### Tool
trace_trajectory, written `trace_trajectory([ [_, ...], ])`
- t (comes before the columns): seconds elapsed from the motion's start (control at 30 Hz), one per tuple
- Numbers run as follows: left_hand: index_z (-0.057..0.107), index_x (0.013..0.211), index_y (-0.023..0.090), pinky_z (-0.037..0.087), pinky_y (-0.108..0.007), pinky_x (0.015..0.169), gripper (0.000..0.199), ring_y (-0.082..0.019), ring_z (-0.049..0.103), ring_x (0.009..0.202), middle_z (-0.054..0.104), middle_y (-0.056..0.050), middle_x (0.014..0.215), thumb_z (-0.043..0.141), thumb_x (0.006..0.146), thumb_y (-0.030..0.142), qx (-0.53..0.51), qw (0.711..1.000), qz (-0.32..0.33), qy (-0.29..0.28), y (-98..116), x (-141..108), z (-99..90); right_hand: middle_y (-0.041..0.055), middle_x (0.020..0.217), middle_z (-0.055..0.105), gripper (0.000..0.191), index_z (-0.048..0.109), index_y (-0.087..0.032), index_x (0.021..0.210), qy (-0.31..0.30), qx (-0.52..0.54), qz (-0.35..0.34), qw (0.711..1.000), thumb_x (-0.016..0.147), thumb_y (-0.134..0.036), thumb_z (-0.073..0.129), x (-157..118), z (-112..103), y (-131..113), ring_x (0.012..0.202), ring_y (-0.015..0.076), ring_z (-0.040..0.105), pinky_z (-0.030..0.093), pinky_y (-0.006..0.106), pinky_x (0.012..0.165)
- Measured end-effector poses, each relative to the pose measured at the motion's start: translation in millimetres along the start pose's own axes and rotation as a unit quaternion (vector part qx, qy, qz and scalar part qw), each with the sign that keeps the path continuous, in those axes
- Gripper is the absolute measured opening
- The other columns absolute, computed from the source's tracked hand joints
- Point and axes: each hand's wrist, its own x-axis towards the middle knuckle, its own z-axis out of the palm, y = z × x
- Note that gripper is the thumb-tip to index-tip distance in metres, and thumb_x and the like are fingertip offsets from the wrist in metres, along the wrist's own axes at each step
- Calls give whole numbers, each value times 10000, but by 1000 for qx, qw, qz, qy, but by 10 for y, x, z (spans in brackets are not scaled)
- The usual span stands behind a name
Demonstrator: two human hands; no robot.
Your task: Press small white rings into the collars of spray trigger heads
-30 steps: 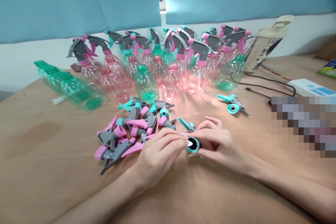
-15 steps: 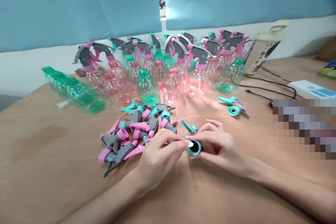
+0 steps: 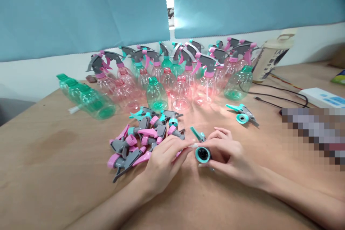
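Observation:
My right hand [image 3: 229, 155] is closed around a grey and teal trigger spray head [image 3: 202, 155], whose teal collar opening faces me. Just left of that collar, my left hand [image 3: 165, 160] pinches a small white disc [image 3: 194, 145] between thumb and forefinger, seen almost edge-on. The disc is close to the right fingertips; whether they touch it I cannot tell. Left of the hands lies a pile of spray heads [image 3: 125, 161] in grey with pink or teal parts. A separate teal spray head [image 3: 242, 118] rests on the table beyond my right hand.
Behind the pile stand open pink bottles [image 3: 181, 95] and green bottles [image 3: 156, 97], with several bottles wearing spray heads [image 3: 208, 75] further back. Green bottles [image 3: 94, 104] line the left. At right are a cream tumbler [image 3: 272, 57], black cables [image 3: 280, 97] and a white power strip [image 3: 323, 97].
The white disc in my left hand has moved from over the collar opening to its upper left edge and turned edge-on, uncovering the opening. The whole view has shifted slightly.

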Motion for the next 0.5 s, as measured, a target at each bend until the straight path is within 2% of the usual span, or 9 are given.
trace_trajectory([
  [0.1, 616, 1090, 176, 510, -198, 611, 227, -101, 588, 687, 615, -20, 812, 539, 885, 119, 20, 1000, -15, -2, 0, -3, -6, -11, 780, 642, 317, 596, -255, 1112, -4, 3, 3, 1000, 798, -248, 638, 2, 1, -2, 851, 190, 582, 287, 504, 981],
  [0.2, 651, 1010, 182, 500, -183, 571, 181, -100, 582, 674, 574, -23, 797, 501, 911, 158, 23, 999, -26, -7, -3, 2, -15, -15, 748, 637, 286, 609, -248, 1085, -2, -1, 6, 1000, 800, -247, 634, 12, -1, -20, 840, 190, 585, 306, 493, 970],
  [0.37, 595, 938, 182, 539, -237, 693, 177, -139, 635, 820, 636, -49, 941, 432, 922, 117, -10, 995, -97, -2, -5, -18, -18, -18, 778, 637, 283, 617, -249, 1063, 6, 7, 0, 1000, 785, -203, 642, 28, 10, -26, 835, 175, 566, 353, 438, 912],
  [0.5, 577, 991, 193, 518, -199, 605, 210, -99, 612, 655, 618, -14, 826, 389, 933, 121, -45, 986, -154, -49, 14, -39, -9, -24, 767, 627, 337, 596, -249, 1097, 8, 27, -10, 1000, 774, -170, 651, 21, 28, -4, 847, 177, 546, 359, 416, 880],
])
